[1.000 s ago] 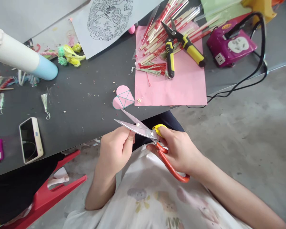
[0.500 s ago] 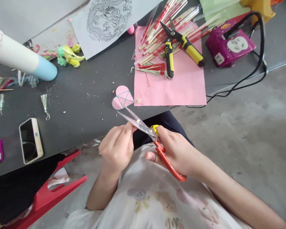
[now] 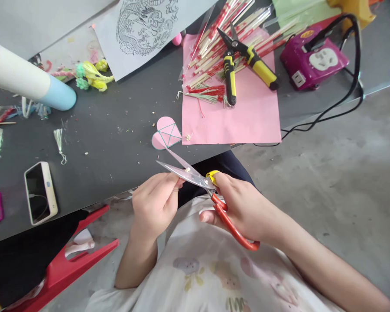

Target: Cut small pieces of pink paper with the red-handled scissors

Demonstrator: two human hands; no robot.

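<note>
My right hand [image 3: 243, 206] grips scissors [image 3: 195, 177] with red and yellow handles; the steel blades are parted and point left over the table's front edge. My left hand [image 3: 154, 203] is closed in a pinch right at the blades, holding something too small to make out. A pink paper cutout [image 3: 165, 133] with green drawn lines lies on the dark table [image 3: 110, 138] just beyond the blade tips.
A pink sheet [image 3: 243, 117] carries red-tipped sticks [image 3: 214, 47] and yellow-handled cutters [image 3: 243, 60]. A purple power strip [image 3: 312, 60] with a black cable sits at the right. A phone [image 3: 40, 192], a white-blue tube [image 3: 26, 80], a dragon drawing [image 3: 143, 26] and tassels lie left. A red stool [image 3: 71, 260] stands below.
The scissor blades closed half a second ago and have parted again. My left hand stays pinched at the blades, shifted slightly.
</note>
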